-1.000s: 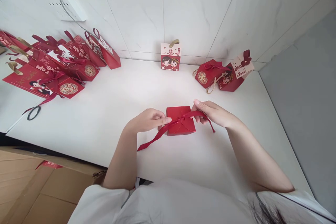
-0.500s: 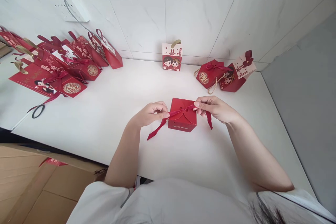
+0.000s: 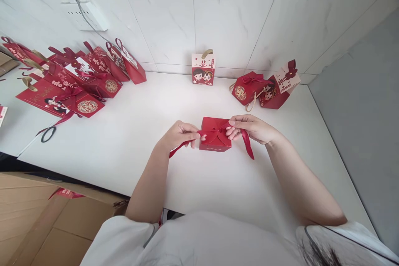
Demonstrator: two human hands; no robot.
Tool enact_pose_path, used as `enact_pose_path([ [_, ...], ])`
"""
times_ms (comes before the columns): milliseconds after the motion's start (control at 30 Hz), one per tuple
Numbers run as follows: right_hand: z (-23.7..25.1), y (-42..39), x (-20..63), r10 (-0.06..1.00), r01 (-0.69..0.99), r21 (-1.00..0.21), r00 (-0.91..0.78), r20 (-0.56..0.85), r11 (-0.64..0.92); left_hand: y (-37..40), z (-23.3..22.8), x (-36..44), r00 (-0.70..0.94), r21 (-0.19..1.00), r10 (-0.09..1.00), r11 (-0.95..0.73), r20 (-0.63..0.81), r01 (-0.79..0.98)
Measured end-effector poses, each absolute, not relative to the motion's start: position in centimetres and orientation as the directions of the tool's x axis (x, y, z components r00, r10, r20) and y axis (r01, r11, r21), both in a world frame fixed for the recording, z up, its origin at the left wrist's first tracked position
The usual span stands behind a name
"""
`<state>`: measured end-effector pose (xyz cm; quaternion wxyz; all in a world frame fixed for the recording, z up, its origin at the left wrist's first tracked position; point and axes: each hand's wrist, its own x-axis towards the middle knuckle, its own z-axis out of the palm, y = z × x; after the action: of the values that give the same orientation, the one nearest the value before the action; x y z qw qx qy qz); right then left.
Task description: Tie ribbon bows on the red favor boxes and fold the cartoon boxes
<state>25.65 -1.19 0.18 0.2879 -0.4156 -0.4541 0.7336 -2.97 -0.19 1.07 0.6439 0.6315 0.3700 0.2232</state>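
Observation:
A small red gift box (image 3: 215,148) with curved top flaps rests on the white table in front of me. Dark red ribbon (image 3: 247,144) crosses its top, with a knot at the middle. My left hand (image 3: 182,134) pinches the ribbon between thumb and forefinger at the box's left side, and a tail hangs down below it. At the right edge of the box my right hand (image 3: 251,128) pinches the other side of the ribbon, its tail hanging beneath the fingers. Some fingertips of both hands lie close against the box.
Several red gift boxes and bags (image 3: 89,107) stand together at the left, a black ring (image 3: 48,134) before them. One printed box (image 3: 203,75) is against the tiled wall. Two more boxes (image 3: 246,90) stand at the right. A cardboard carton (image 3: 71,218) sits below the table's left front edge.
Both hands keep hold of the ribbon. The left tail has swung in under my left hand, and my right fingers have moved slightly inward over the box. The view has shifted a little.

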Motion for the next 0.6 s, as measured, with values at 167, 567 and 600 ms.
enact_pose_path([
  [167,0.5,-1.5,25.3,0.786,-0.052,-0.912,-0.53,-0.32,-0.406,-1.0,0.4,-1.1,0.569,0.998,0.823,0.024,0.013,-0.058],
  [567,0.3,-2.3,24.1,0.79,-0.183,-0.947,-0.604,-0.104,-0.265,-1.4,-0.2,0.0,0.676,0.962,0.727,0.255,-0.124,-0.098],
  [600,0.2,-2.3,24.1,0.789,-0.191,-0.943,-0.605,-0.106,-0.273,-1.4,-0.4,0.1,0.679,0.954,0.725,0.274,-0.12,-0.124],
])
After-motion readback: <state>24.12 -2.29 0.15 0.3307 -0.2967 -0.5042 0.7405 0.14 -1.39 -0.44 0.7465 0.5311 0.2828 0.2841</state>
